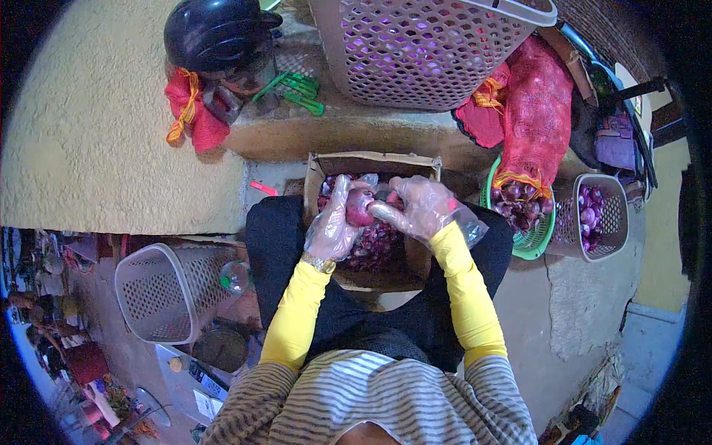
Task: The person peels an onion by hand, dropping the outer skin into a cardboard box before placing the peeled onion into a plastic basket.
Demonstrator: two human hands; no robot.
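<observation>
Above a cardboard box (435, 162) between my knees, my left hand (333, 226), in a clear plastic glove, is wrapped round a red onion (359, 207). My right hand (415, 207), gloved too, touches the onion's right side with its fingertips. Something pink or red shows among the right fingers, but I cannot make out what it is. Purple onion skins (368, 248) lie in the box below my hands.
A large perforated basket (400, 63) stands on the ledge ahead. At the right, a red mesh sack (538, 111) leans into a green basket (547, 236) of onions, beside a grey basket (612, 215). Another grey basket (157, 293) is at the left, near a plastic bottle (236, 277).
</observation>
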